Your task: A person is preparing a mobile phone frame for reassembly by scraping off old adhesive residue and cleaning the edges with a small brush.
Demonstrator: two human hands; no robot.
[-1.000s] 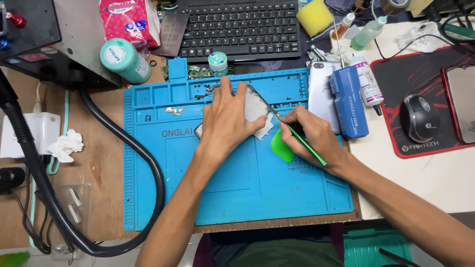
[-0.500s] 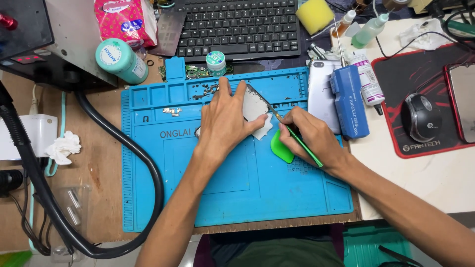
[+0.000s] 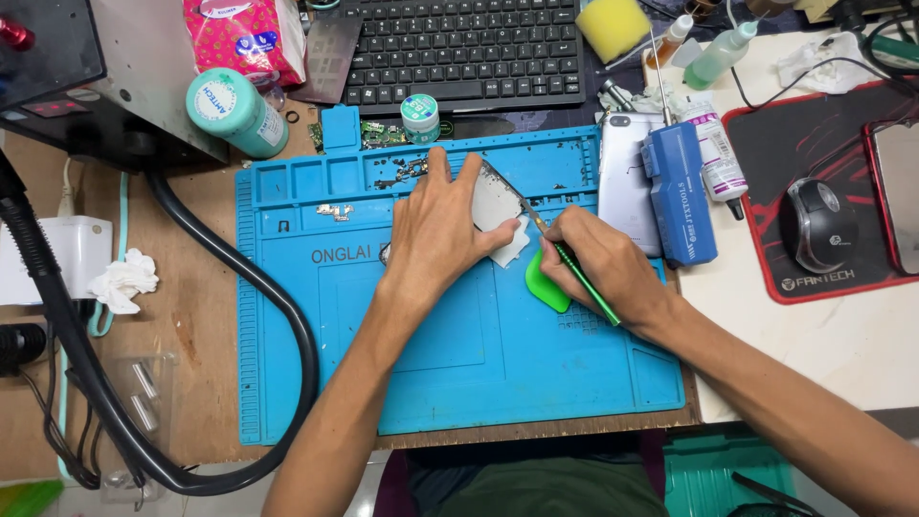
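Note:
My left hand (image 3: 440,235) lies flat on an opened phone (image 3: 496,199), pressing it onto the blue work mat (image 3: 459,364). My right hand (image 3: 598,263) grips a thin green-handled tool (image 3: 584,282) like a pen; its metal tip touches the phone's right edge. A small white wipe (image 3: 512,244) sticks out under my left thumb. A green plastic pick (image 3: 546,282) rests on the mat beneath my right hand.
A white phone (image 3: 622,182) and a blue tool case (image 3: 678,191) lie at the mat's right edge. Keyboard (image 3: 459,48) and small jar (image 3: 419,117) at the back, teal can (image 3: 235,110) and black hose (image 3: 239,278) left, mouse (image 3: 816,225) on its pad right.
My right hand and the tool have shifted slightly along the phone's right edge. My left hand has stayed pressed on the phone.

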